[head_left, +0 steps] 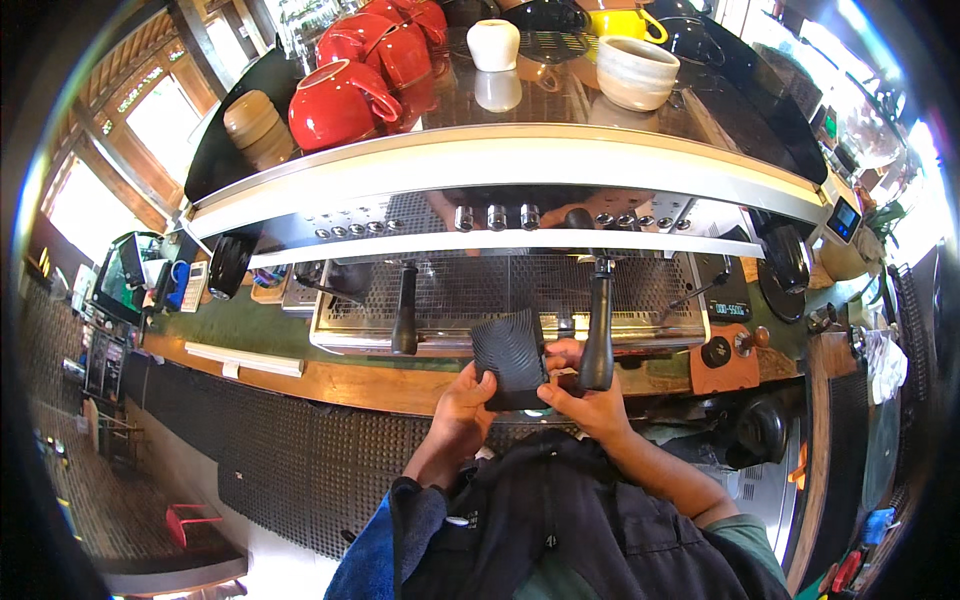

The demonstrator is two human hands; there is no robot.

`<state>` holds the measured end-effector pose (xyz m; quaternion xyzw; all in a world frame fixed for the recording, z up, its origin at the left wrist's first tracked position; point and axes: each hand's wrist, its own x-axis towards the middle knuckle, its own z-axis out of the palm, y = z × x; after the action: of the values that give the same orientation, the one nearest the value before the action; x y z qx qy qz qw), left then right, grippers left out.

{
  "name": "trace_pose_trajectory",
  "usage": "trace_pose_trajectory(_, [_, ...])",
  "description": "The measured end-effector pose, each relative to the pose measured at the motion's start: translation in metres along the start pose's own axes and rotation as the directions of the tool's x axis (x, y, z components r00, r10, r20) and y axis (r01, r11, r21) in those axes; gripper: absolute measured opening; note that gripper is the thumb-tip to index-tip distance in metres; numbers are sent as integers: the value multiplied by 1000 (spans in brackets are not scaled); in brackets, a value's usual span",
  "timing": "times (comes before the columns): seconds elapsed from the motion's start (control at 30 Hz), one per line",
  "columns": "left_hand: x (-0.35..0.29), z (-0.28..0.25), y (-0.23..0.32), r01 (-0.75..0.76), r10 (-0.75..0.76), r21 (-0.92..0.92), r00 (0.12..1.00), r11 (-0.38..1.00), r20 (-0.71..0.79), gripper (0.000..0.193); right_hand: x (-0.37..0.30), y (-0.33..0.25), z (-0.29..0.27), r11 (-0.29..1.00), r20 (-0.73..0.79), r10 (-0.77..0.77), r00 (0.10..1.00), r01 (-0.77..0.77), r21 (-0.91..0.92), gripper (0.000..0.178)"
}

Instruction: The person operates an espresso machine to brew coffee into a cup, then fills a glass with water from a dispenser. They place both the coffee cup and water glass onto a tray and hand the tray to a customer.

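Both my hands hold a dark, box-shaped object with a wavy ridged face point(508, 350), in front of the espresso machine point(510, 272). My left hand point(462, 405) grips its left side, thumb on the ridged face. On the right, my right hand point(592, 405) closes round its lower right edge. What kind of object it is, I cannot make out. A black portafilter handle point(598, 335) hangs from the machine just above my right hand and partly overlaps it. Another portafilter handle point(404, 315) hangs to the left, apart from my hands.
Red cups point(340, 105), a small white cup point(493, 46) and a grey-white cup point(637, 73) stand on the machine. At right are a digital scale point(724, 290) and a brown tamping mat point(722, 365). A wooden counter edge point(340, 388) runs before me; a blue towel point(375, 535) hangs over my left side.
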<state>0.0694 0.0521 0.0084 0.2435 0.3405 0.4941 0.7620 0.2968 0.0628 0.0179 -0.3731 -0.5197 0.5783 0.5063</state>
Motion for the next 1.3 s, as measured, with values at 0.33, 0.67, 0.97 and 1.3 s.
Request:
trace_pose_trajectory(0.33, [-3, 13, 16, -1, 52, 229, 975, 974, -218, 45, 10, 9, -1, 998, -96, 58, 994, -57, 14, 56])
trace_pose_trajectory(0.67, [31, 56, 15, -83, 104, 251, 992, 965, -73, 47, 23, 6, -41, 976, -211, 95, 973, -50, 211, 40])
trace_pose_trajectory(0.97, [74, 71, 28, -112, 136, 700, 990, 705, 21, 67, 79, 8, -116, 982, -334, 83, 939, -134, -133, 46])
trace_pose_trajectory(1.3, [-14, 99, 150, -527, 127, 824, 850, 208, 511, 21, 135, 30, -151, 808, -277, -32, 960, -138, -572, 65])
